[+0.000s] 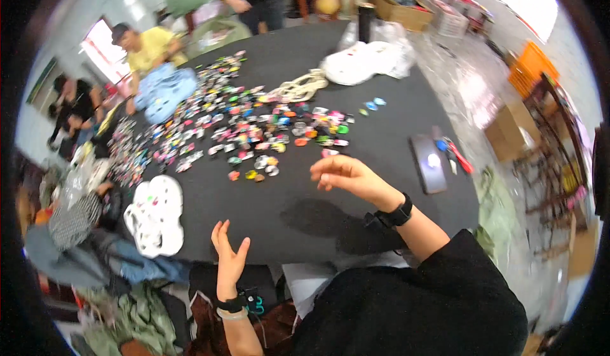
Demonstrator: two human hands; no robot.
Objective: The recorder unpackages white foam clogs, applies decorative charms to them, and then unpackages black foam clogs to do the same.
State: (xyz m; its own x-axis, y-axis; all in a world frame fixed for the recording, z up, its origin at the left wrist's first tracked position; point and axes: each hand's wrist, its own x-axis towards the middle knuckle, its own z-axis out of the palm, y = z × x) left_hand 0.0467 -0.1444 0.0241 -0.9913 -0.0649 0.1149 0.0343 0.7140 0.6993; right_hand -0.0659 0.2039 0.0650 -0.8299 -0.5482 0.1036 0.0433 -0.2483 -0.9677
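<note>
My left hand point(230, 254) is raised near the table's front edge, fingers and thumb apart, holding nothing that I can see. Over the black table point(254, 219) hovers my right hand point(346, 177), its fingers loosely bent and the thumb apart, with nothing visible in it. Beyond it spreads a pile of small colourful charm-like pieces point(254, 127), too small to tell singly. Left of my left hand lies a pair of white clogs point(166, 213) with small dark and coloured dots. Both wrists carry black straps.
Light-blue clogs point(166, 92), beige clogs or straps point(302, 88) and white clogs point(356, 62) by a plastic bag lie farther off. A dark phone point(428, 164) rests at right. People sit at left, one in a yellow shirt point(152, 49). Cartons point(511, 130) and chairs stand at right.
</note>
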